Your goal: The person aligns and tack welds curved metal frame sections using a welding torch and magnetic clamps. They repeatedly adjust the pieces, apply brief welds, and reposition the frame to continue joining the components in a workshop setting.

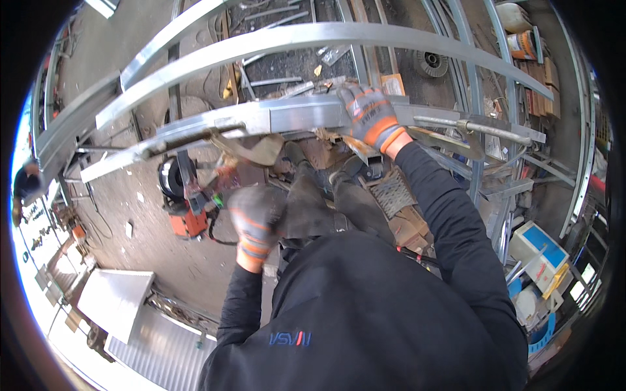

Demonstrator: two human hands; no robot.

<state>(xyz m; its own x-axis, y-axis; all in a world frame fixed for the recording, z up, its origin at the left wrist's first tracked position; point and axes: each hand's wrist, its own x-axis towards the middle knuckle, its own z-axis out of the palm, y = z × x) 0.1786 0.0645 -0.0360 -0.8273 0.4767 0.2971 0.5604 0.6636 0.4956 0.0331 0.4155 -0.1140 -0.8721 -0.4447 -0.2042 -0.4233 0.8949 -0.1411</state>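
Observation:
A grey and orange work glove covers my right hand [373, 120], which lies over a silver metal bar [306, 114] with its fingers curled over the far edge. Lower and to the left, my left hand [254, 218], in a matching glove, is smeared by motion in front of my legs. Its fingers cannot be made out, nor whether they hold anything. Along the bar sit a rusty clamp [195, 138] on the left and a second clamp [486, 129] right of my right hand. A blurred tan plate-like shape [261, 150] hangs below the bar, above my left hand.
Another long metal bar [313, 36] crosses beyond the first. On the floor at left stands an orange and black machine [189, 223]. Corrugated sheet metal [163, 352] lies at lower left. A white and blue box [541, 251] is at right, near upright metal profiles [479, 85].

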